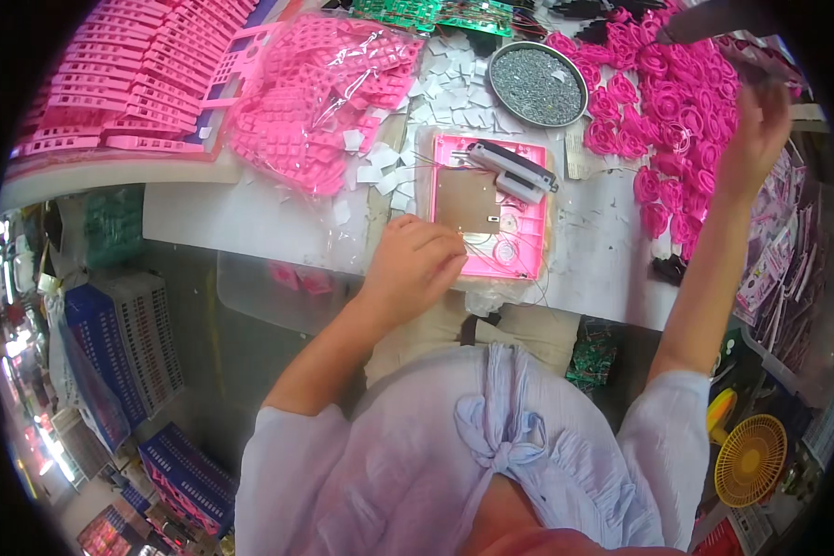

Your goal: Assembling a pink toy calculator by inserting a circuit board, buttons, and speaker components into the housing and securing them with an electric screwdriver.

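Note:
My left hand [415, 267] is at the left edge of a shallow pink plastic case [533, 250]. Its fingers curl together beside thin wires, and whatever they may pinch is hidden. Inside the case lie a flat brown board [468, 201] and a grey-and-black block-shaped part [519, 171]. My right hand [762, 125] is raised at the far right, above the pink coiled cords. Just beyond it is a dark tapered tool [713, 20]; blur and shadow at the fingertips hide whether they grip it.
A round tray of small metal pieces [539, 85] stands behind the case. Bundled pink cords [681, 111] cover the right side. Bagged pink parts [320, 93], stacked pink frames [139, 79], white paper bits [454, 83] and green circuit boards [435, 13] lie left and behind.

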Available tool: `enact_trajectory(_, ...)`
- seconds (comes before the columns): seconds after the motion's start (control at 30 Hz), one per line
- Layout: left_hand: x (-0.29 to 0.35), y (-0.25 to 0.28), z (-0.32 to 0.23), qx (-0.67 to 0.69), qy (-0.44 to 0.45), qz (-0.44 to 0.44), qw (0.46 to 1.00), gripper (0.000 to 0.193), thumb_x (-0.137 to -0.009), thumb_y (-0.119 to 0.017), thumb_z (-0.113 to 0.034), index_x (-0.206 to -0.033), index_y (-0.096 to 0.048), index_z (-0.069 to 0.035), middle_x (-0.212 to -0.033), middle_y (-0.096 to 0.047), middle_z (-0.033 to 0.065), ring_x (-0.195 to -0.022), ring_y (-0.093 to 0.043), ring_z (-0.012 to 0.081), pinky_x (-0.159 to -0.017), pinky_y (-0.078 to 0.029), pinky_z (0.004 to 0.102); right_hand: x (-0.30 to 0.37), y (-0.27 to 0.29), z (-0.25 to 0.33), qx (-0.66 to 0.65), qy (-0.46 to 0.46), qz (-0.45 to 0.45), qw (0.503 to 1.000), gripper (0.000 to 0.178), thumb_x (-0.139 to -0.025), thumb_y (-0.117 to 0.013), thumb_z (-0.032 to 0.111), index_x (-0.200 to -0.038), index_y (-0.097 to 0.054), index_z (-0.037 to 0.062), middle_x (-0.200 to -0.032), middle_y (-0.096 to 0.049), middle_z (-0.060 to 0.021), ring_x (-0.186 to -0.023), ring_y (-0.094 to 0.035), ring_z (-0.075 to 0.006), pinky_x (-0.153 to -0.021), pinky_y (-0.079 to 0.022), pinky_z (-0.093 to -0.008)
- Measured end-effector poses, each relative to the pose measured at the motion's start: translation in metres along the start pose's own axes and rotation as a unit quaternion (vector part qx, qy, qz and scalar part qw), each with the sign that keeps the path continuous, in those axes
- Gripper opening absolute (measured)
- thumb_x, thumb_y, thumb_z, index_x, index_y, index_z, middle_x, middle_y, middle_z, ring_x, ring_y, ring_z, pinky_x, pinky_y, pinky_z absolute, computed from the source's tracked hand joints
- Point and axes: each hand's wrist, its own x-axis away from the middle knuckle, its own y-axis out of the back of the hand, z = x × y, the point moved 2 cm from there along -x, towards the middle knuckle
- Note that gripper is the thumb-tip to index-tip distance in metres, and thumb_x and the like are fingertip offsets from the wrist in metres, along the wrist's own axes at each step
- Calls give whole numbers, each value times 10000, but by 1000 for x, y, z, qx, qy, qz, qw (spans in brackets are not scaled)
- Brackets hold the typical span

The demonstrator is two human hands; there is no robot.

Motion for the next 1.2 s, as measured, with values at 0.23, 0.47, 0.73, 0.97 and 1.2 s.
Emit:
enact_trajectory(0.23, -21, 7, 4, -11, 21, -54, 998, 105, -831, -732, -55, -927, -691, -49, -921, -712, 84, -834, -678, 268, -764, -512, 379, -74, -9, -119, -162, 56, 163, 972, 364, -951, -657, 55, -1311, -610, 84, -1328, -614, -199, -1200, -617, -267, -971, -519, -385)
enact_trajectory(0.47, -61, 3, 2, 10, 66, -82, 994, 113, -857, -726, -68, -946, -688, -9, -911, -694, 106, -805, -678, 238, -721, -538, 336, -17, -28, -27, -385, -265, 101, 878, 304, -941, -677, 110, -1193, -611, -46, -1014, -680, -118, -939, -655, -172, -806, -529, -312)
enact_trajectory(0.73, -136, 1, -5, -29, -10, -49, 998, 214, -849, -754, -170, -1012, -702, -43, -972, -680, 95, -824, -665, 222, -745, -535, 338, 19, -28, 29, -392, -301, 98, 864, 306, -940, -687, 170, -1166, -639, -30, -959, -686, -115, -831, -649, -172, -757, -516, -299)
enact_trajectory(0.97, -138, -14, 4, -83, -141, 71, 984, 339, -796, -781, -230, -1096, -695, -99, -1088, -685, 57, -986, -617, 260, -840, -498, 402, 28, -20, 28, -390, -319, 57, 862, 292, -940, -693, 173, -1143, -644, -31, -942, -683, -122, -788, -630, -171, -727, -501, -294)
enact_trajectory(1.2, -127, -21, 9, -135, -194, 125, 964, 477, -720, -811, -244, -1156, -657, -126, -1100, -663, 42, -1015, -580, 295, -849, -474, 430, 34, -44, 31, -367, -329, 39, 870, 318, -935, -705, 130, -1175, -591, -46, -962, -638, -100, -845, -622, -173, -783, -501, -297)
